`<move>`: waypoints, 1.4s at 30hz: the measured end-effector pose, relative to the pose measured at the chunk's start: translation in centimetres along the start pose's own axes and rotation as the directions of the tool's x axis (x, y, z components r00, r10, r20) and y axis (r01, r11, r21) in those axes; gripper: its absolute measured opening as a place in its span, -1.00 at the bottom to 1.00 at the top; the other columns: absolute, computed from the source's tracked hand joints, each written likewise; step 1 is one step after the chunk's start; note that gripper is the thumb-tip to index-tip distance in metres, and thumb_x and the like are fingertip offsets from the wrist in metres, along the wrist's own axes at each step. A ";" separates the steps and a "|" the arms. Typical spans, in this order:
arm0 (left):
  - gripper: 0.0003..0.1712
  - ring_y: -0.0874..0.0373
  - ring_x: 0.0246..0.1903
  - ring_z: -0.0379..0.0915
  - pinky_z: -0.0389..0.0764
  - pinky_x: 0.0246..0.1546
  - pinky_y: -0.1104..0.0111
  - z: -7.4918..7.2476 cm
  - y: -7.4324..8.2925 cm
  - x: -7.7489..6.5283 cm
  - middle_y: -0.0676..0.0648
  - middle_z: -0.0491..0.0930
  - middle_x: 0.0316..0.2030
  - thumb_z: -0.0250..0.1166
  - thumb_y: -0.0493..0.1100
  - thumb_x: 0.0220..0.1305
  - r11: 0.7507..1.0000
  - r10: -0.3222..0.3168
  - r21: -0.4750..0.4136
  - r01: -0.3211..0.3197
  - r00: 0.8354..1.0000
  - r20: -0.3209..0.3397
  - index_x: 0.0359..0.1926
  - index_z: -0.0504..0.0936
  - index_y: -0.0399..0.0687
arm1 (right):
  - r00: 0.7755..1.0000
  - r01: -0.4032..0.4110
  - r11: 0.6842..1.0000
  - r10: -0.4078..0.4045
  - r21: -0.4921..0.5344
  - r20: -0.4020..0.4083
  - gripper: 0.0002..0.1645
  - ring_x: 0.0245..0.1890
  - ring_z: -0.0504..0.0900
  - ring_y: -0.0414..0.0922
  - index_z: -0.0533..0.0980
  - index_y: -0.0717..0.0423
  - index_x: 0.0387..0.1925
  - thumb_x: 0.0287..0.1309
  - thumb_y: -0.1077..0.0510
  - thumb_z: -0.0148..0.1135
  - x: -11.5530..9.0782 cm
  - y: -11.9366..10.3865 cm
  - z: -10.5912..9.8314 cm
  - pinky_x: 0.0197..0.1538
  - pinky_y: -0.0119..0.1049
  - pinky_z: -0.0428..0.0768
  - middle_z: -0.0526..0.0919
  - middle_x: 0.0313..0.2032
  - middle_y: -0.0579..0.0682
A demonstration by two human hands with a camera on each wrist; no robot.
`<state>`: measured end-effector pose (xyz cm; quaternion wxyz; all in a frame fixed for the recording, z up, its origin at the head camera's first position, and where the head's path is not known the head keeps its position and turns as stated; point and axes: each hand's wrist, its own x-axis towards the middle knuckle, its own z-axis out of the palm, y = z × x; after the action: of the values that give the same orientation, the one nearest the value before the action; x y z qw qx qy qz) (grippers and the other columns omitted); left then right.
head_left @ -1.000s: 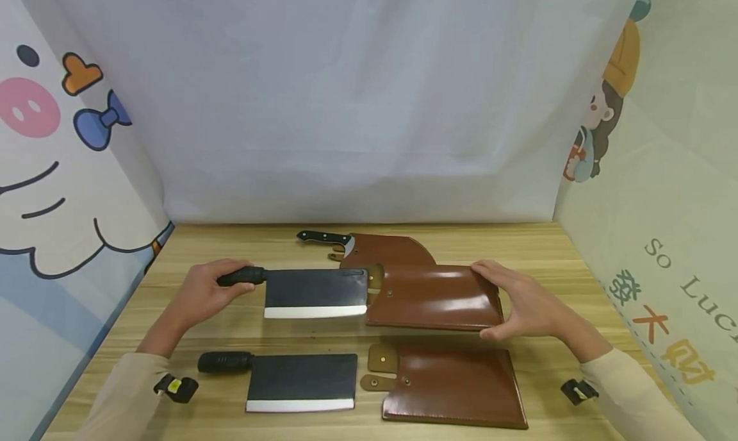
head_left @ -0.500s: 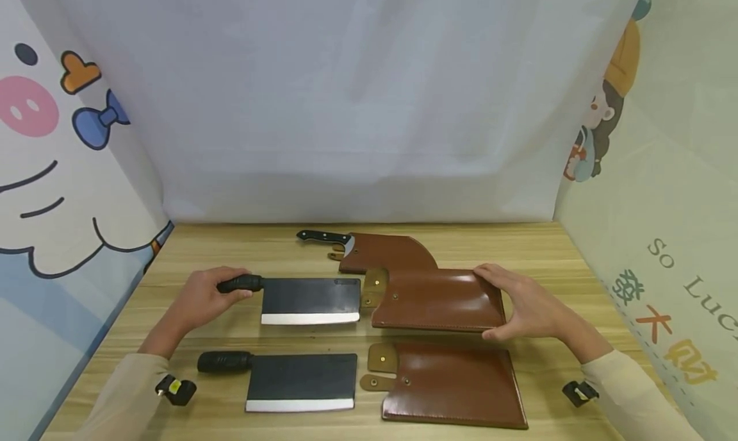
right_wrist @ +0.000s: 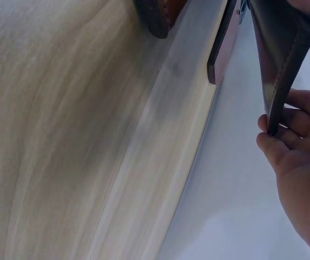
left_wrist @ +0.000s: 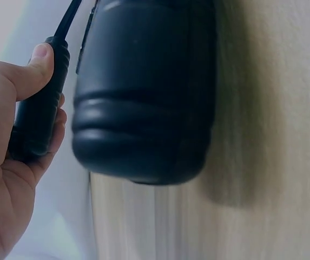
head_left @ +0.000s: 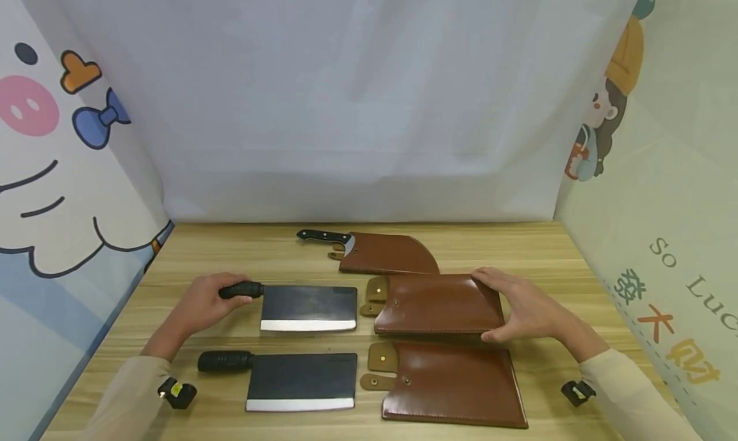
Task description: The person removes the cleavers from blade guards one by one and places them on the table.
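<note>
My left hand [head_left: 209, 304] grips the black ribbed handle of a cleaver [head_left: 308, 305], its dark blade flat with the pale edge toward me. In the left wrist view the thumb lies along that handle [left_wrist: 42, 103]. My right hand [head_left: 524, 305] holds a glossy brown leather sheath [head_left: 441, 303] by its right end, thumb at the front corner and fingers at the back one. The sheath's snap straps point left at the blade's tip, a small gap apart. In the right wrist view its corner [right_wrist: 279, 97] sits between thumb and fingers.
A second cleaver [head_left: 302, 383] lies nearer on the wooden table [head_left: 190, 255], left of a second brown sheath [head_left: 455, 386]. Behind, a third knife sits in its sheath [head_left: 392, 254] with its black handle [head_left: 323, 236] out. A white curtain [head_left: 357, 108] stands behind the table.
Both hands have brought the held cleaver and sheath toward me and down. The blade and sheath have come apart a little, and the sheath overlaps the rear one less.
</note>
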<state>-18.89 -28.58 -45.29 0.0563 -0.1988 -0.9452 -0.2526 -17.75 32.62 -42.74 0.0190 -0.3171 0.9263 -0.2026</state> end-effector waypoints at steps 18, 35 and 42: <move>-0.50 -0.19 -0.03 0.66 0.61 -0.07 -0.08 0.7 -1.1 0.4 -0.27 0.71 0.01 0.46 0.03 0.29 0.998 -0.058 0.034 0.055 0.992 0.111 0.11 0.71 -0.21 | 0.998 -0.011 1.000 0.012 -0.024 0.067 0.34 0.45 0.28 0.32 0.25 0.25 0.50 -0.22 -0.28 0.64 0.7 0.9 0.6 0.28 0.32 0.43 0.31 0.45 0.33; -0.49 0.03 -0.20 0.64 0.60 -0.20 0.05 1.4 -1.9 0.7 -0.22 0.75 -0.08 0.48 0.02 0.26 0.997 -0.049 0.070 0.039 0.987 0.155 0.10 0.72 -0.23 | 0.991 -0.038 0.999 0.043 -0.040 0.131 0.36 0.43 0.31 0.31 0.19 0.29 0.51 -0.19 -0.26 0.64 0.7 2.2 2.2 0.33 0.26 0.41 0.28 0.46 0.34; -0.50 -0.03 -0.15 0.66 0.60 -0.16 0.03 1.6 -1.9 0.7 -0.20 0.74 -0.07 0.48 0.02 0.26 0.997 -0.039 0.077 0.027 0.988 0.151 0.08 0.73 -0.23 | 0.990 -0.036 0.998 0.042 -0.051 0.137 0.37 0.41 0.34 0.30 0.20 0.31 0.50 -0.21 -0.24 0.65 0.7 2.6 2.8 0.33 0.23 0.42 0.29 0.45 0.33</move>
<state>-20.29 -29.08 -47.36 -0.0130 -0.1996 -0.9588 -0.2019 -19.38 33.02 -46.22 0.0795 -0.3126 0.9334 -0.1573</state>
